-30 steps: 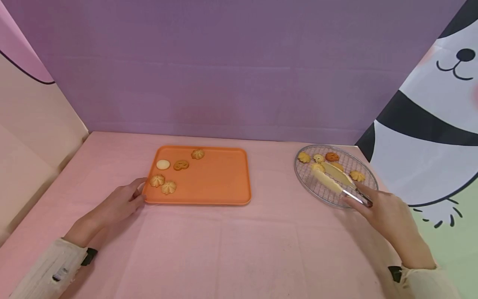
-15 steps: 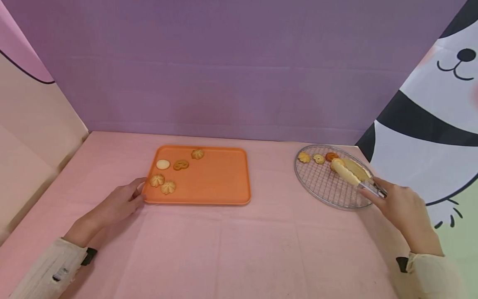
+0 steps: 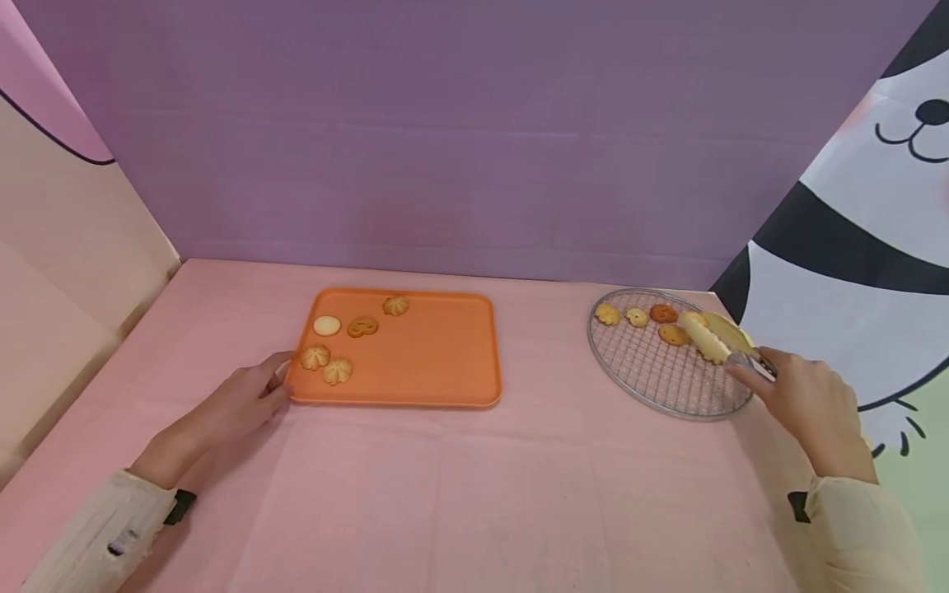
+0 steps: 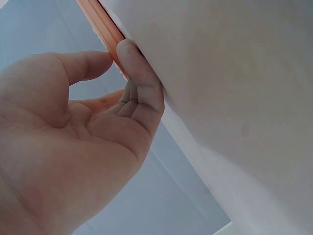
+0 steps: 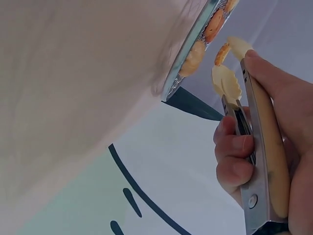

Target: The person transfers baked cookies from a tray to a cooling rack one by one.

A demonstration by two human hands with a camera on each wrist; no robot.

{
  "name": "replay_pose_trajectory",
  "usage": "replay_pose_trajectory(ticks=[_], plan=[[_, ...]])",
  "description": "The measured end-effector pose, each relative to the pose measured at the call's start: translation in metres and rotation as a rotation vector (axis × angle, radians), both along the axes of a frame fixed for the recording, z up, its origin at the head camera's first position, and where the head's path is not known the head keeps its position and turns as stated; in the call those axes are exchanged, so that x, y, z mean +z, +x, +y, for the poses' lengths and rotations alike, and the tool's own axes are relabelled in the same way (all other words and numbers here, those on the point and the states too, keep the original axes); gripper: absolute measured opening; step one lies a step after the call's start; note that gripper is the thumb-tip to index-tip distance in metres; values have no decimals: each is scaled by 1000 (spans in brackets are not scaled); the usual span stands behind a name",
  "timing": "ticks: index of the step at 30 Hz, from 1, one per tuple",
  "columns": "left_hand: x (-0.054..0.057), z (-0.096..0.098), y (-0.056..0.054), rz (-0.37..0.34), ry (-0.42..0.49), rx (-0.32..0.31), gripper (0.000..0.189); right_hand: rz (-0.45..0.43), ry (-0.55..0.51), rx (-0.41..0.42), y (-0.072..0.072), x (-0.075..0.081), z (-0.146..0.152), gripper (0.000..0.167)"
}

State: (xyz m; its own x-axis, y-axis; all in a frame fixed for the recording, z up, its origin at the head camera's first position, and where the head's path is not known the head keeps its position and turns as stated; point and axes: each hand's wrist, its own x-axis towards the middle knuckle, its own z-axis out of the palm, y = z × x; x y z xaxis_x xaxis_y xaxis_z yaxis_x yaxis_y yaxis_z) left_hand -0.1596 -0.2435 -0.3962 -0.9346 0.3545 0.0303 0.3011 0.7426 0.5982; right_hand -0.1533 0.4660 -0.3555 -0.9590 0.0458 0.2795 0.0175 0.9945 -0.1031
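A: Where was the cookie?
B: Btwn tongs, over rack. R hand gripped tongs; L hand pinched tray edge.
A: Risk?
B: Cookie could drop, b/c squeeze was poss. too weak.

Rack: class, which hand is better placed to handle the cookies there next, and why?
Right, most likely. The right hand holds the tongs over the rack, with a cookie between their tips. The left hand is away at the tray's left edge, without a tool.
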Motion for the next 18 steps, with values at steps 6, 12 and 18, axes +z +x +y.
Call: replay_pose_trajectory(ticks=[6, 12, 18], plan=[[1, 1, 1, -4, 2, -1, 51, -58, -10, -23, -6, -1, 5, 82], [1, 1, 1, -1, 8, 1, 50, -88, -10, -47, -12, -1, 10, 82], [1, 1, 1, -12, 8, 5, 51, -111, -6, -50, -16, 0, 11, 85]])
